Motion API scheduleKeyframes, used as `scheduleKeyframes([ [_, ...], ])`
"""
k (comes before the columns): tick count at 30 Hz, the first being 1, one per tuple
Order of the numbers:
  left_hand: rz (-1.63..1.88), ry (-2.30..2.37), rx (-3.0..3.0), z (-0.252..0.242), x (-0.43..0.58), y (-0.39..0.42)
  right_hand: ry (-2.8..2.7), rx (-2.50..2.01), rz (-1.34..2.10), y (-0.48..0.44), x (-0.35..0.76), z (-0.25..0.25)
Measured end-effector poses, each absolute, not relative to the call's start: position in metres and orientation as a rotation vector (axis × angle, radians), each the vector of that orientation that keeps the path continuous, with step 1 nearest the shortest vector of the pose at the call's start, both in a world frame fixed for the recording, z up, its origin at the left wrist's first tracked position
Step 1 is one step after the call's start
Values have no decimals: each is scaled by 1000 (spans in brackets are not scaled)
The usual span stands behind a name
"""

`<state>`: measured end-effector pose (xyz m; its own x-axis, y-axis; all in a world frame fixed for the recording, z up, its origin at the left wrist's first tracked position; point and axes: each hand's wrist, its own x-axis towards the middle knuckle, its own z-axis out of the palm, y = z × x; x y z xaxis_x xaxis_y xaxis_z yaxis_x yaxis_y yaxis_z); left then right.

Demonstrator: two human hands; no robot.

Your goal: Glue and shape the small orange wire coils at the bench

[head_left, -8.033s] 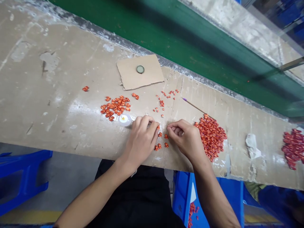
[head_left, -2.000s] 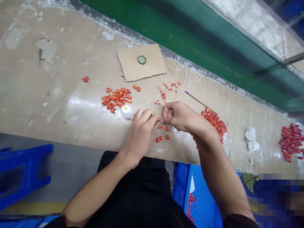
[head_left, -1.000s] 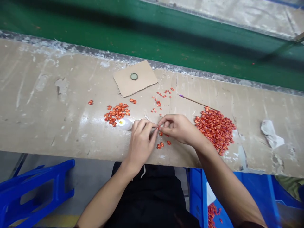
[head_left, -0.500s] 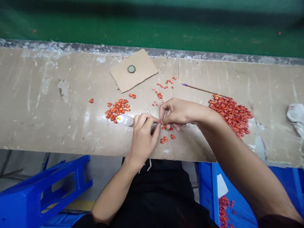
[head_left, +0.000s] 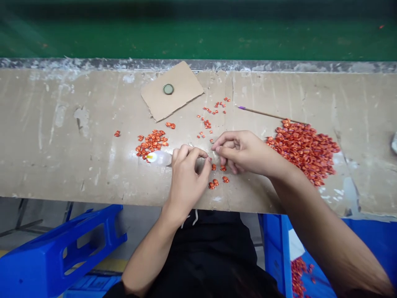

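My left hand [head_left: 190, 167] rests at the middle of the table, its thumb and index finger pinched around a small orange piece [head_left: 209, 158], mostly hidden by the fingertips. Just right of it, apart from that piece, hovers my right hand [head_left: 240, 151]. Its thumb and index tips are drawn close together; anything between them is too small to make out. Several striped orange pieces [head_left: 225, 179] lie below the right fingers. Beyond the fingertips are scattered smaller orange bits [head_left: 207, 123]. A translucent squeeze bottle [head_left: 163, 158] with a yellowish tip lies against my left knuckles.
Left of centre is a small pile of orange pieces [head_left: 151, 140]; a larger heap [head_left: 305, 151] lies right. A cardboard sheet [head_left: 182, 99] bears a bottle cap [head_left: 168, 89]. A thin purple-tipped stick [head_left: 263, 113] touches the heap. Blue stool [head_left: 34, 265] and blue bin [head_left: 274, 252] stand below.
My right hand has drawn away from the left fingertips, slightly up and to the right. The left hand keeps its pinch on the small orange piece. The view has shifted slightly.
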<state>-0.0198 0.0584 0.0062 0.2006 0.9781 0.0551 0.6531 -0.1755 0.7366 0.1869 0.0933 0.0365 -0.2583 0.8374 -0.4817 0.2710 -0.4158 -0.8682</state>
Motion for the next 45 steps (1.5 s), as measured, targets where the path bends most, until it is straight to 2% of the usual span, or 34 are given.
scheduleKeyframes([
  [13, 517, 1398, 1707, 21, -34, 83, -1309, -1307, 1624, 74, 189, 14],
  [26, 397, 1519, 1465, 28, -31, 96, -1440, -1324, 1601, 71, 191, 14],
  [29, 406, 1509, 1478, 29, -31, 96, -1459, -1335, 1549, 70, 190, 11],
  [38, 637, 1489, 1641, 12, -33, 75, -1906, -1429, 1086, 75, 180, 1],
  [45, 817, 1496, 1783, -7, -29, 64, -2140, -1651, 1000, 81, 170, 13],
])
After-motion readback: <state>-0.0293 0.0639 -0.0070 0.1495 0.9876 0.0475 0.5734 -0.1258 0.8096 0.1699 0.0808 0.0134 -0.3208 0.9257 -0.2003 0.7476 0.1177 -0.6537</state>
